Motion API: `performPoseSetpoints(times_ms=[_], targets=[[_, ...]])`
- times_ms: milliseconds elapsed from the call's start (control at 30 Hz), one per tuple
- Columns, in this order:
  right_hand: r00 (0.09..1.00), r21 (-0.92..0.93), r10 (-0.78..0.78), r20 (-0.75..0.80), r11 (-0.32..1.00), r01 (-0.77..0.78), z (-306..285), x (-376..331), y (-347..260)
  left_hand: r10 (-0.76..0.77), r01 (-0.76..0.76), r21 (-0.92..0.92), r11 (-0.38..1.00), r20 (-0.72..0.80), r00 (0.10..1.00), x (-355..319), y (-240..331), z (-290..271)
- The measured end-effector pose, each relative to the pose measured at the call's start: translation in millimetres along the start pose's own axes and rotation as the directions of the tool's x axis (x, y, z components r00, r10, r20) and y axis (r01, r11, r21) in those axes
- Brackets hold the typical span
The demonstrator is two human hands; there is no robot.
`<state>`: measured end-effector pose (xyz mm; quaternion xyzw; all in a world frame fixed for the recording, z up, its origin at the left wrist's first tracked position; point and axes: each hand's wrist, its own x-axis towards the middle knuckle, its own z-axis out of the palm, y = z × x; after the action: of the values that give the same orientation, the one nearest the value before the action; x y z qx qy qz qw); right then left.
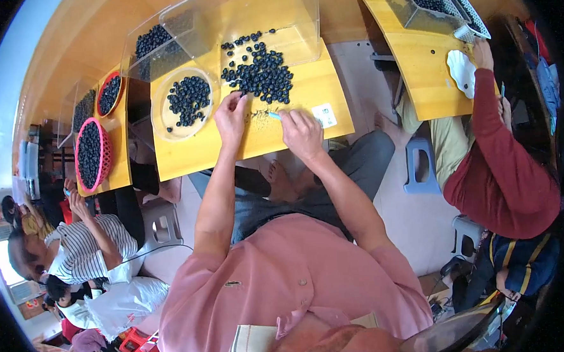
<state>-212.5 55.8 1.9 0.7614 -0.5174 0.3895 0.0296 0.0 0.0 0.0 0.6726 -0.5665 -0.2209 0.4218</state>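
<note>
A loose pile of small, round, black bead-like balls (267, 77) lies on the yellow wooden table. At its near edge my left hand (230, 119) is closed in a pinch; what its fingertips hold, if anything, is too small to make out. My right hand (303, 133) grips a thin light-blue tool (274, 116), which points left toward a scatter of dark crumbs (258, 115) between my hands. Left of my left hand, a round clear tub (158, 119) holds more black balls. A small white card (324, 115) lies right of my right hand.
Clear plastic bins (299, 22) stand at the table's far side, one with black balls. On the left table are a pink basket (106, 150) and a red basket (121, 95). A white dish (460, 72) sits on the right table. People sit on both sides; a blue-grey stool (420, 169) stands right.
</note>
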Motion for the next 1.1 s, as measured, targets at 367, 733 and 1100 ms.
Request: performPoseSetpoints(times_ms=[367, 733, 1100], targets=[[0.998, 0.048, -0.025, 0.056, 0.999, 0.023, -12.8, 5.9, 5.9, 0.003, -0.021, -0.174, 0.985, -0.100, 0.995, -9.4, 4.7, 6.9], [0.997, 0.027, -0.050, 0.065, 0.998, 0.049, -8.2, 9.8, 4.4, -0.046, -0.010, -0.438, 0.899, -0.118, 0.992, -7.0, 4.2, 7.3], [0.994, -0.023, -0.017, 0.108, 1.000, 0.020, -1.5, 6.5, 3.9, -0.018, -0.055, -0.517, 0.854, -0.135, 0.991, -6.2, -6.8, 6.0]])
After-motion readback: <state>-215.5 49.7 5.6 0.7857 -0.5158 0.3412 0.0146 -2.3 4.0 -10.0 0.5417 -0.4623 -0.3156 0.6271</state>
